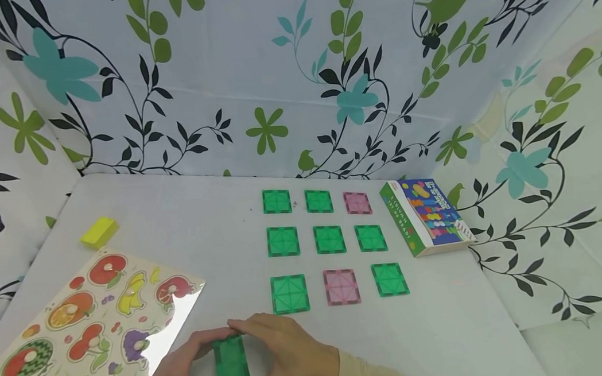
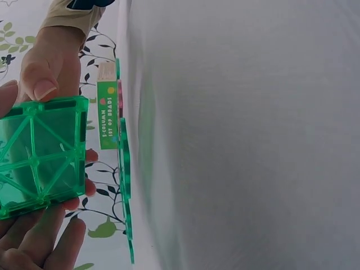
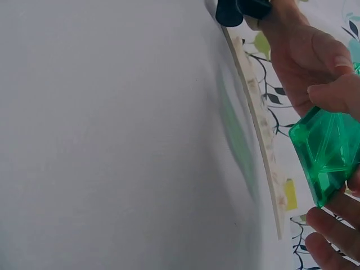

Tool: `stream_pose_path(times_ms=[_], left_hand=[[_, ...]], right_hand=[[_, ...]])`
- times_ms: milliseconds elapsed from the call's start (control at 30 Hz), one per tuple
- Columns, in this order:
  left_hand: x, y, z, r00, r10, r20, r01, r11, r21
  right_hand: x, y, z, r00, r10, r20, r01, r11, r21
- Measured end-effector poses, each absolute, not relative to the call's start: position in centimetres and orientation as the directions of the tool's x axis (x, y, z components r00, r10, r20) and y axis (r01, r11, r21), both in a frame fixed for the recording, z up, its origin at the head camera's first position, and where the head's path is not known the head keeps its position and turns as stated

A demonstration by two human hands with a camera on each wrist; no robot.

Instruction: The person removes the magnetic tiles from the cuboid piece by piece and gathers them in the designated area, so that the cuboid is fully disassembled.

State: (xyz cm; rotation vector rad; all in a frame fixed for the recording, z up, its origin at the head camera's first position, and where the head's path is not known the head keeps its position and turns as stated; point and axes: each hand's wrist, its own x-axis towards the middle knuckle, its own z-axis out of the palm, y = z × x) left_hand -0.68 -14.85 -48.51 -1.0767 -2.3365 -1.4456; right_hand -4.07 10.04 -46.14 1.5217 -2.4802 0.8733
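Observation:
Both hands hold a square green translucent magnetic tile [image 1: 231, 367] at the front of the table, tilted up off the surface. My left hand [image 1: 174, 365] grips it from the left, and my right hand [image 1: 290, 349] pinches it from the right between thumb and fingers. Diagonal ribs show across the tile [image 2: 45, 160] in the left wrist view; whether several tiles are stacked I cannot tell. Beyond the hands lie rows of spaced flat tiles, mostly green ones [image 1: 289, 294], with a pink tile [image 1: 342, 286] in the near row and another pink tile [image 1: 357, 203] in the far row.
A wooden fruit puzzle board [image 1: 147, 266] lies at the left, close to the left hand. Behind it sits a yellow block [image 1: 99, 232]. The box of beads [image 1: 427, 217] stands at the right edge of the white table [image 1: 419, 336]. Leaf-patterned cloth [image 1: 221, 72] hangs around the back and sides.

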Motion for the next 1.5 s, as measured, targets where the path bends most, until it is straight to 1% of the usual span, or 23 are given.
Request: stream_pose_path(times_ms=[67, 167, 233, 300, 367, 400, 467, 567, 600, 633, 733, 833, 867, 933, 1000, 1100, 1167, 1300, 1500], left_hand=[[-0.5, -14.8, -48.3, -0.741, 0.467, 0.483, 0.650, 0.319, 0.689], [-0.3, -14.8, -47.8, -0.776, 0.433, 0.459, 0.616, 0.368, 0.696], [-0.1, -14.7, -47.3, -0.824, 0.379, 0.422, 0.559, 0.414, 0.718], [0.3, -14.6, -46.9, -0.875, 0.284, 0.392, 0.483, 0.470, 0.738], [0.5, -14.6, -46.7, -0.907, 0.186, 0.377, 0.416, 0.521, 0.745], [0.6, -14.6, -46.7, -0.909, 0.151, 0.389, 0.406, 0.538, 0.739], [0.6, -14.6, -46.8, -0.893, 0.121, 0.433, 0.424, 0.549, 0.721], [0.1, -14.9, -47.3, -0.835, 0.180, 0.520, 0.532, 0.509, 0.677], [-0.1, -15.0, -47.6, -0.805, 0.210, 0.555, 0.579, 0.484, 0.656], [-0.1, -15.0, -47.7, -0.792, 0.231, 0.565, 0.599, 0.470, 0.648], [-0.2, -15.0, -48.0, -0.784, 0.263, 0.563, 0.615, 0.452, 0.646], [0.0, -15.0, -47.9, -0.816, 0.262, 0.515, 0.574, 0.471, 0.670], [0.0, -15.0, -47.8, -0.815, 0.266, 0.514, 0.575, 0.473, 0.667], [-0.1, -15.0, -47.7, -0.805, 0.273, 0.527, 0.589, 0.470, 0.657], [-0.3, -15.0, -47.8, -0.773, 0.279, 0.570, 0.629, 0.457, 0.629], [-0.5, -15.0, -48.1, -0.725, 0.284, 0.628, 0.681, 0.433, 0.591], [-0.6, -15.0, -48.3, -0.708, 0.285, 0.646, 0.698, 0.420, 0.580], [-0.4, -15.0, -48.3, -0.724, 0.290, 0.625, 0.683, 0.426, 0.593], [-0.1, -15.0, -47.8, -0.745, 0.291, 0.600, 0.659, 0.458, 0.597]], right_hand=[[-4.3, 10.0, -46.2, -0.481, -0.787, 0.386, -0.854, 0.321, -0.410], [-4.8, 10.2, -46.0, -0.493, -0.792, 0.360, -0.849, 0.346, -0.400], [-5.3, 10.4, -45.7, -0.531, -0.788, 0.312, -0.823, 0.392, -0.410], [-6.0, 10.7, -45.1, -0.586, -0.773, 0.242, -0.779, 0.456, -0.430], [-7.0, 11.0, -44.5, -0.639, -0.746, 0.190, -0.736, 0.520, -0.433], [-7.6, 11.0, -44.2, -0.659, -0.731, 0.175, -0.721, 0.548, -0.424], [-9.1, 11.1, -43.7, -0.688, -0.704, 0.176, -0.705, 0.592, -0.390], [-11.5, 10.7, -43.1, -0.712, -0.672, 0.202, -0.696, 0.639, -0.326], [-12.2, 10.5, -43.0, -0.721, -0.664, 0.201, -0.689, 0.653, -0.314], [-12.9, 10.2, -43.0, -0.732, -0.654, 0.190, -0.677, 0.669, -0.306], [-15.0, 9.3, -42.9, -0.761, -0.636, 0.124, -0.642, 0.713, -0.282], [-16.9, 8.2, -43.1, -0.773, -0.630, 0.065, -0.625, 0.741, -0.248], [-17.6, 7.9, -43.2, -0.773, -0.632, 0.055, -0.625, 0.745, -0.233], [-18.7, 7.3, -43.6, -0.773, -0.633, 0.035, -0.626, 0.754, -0.197], [-19.6, 6.8, -43.9, -0.777, -0.630, 0.013, -0.623, 0.765, -0.166], [-20.4, 6.2, -44.4, -0.782, -0.622, -0.035, -0.613, 0.778, -0.138], [-20.6, 5.9, -44.7, -0.781, -0.621, -0.060, -0.612, 0.781, -0.121], [-20.8, 5.4, -45.5, -0.771, -0.632, -0.080, -0.626, 0.775, -0.088], [-20.5, 4.8, -45.8, -0.766, -0.638, -0.077, -0.638, 0.769, -0.033]])
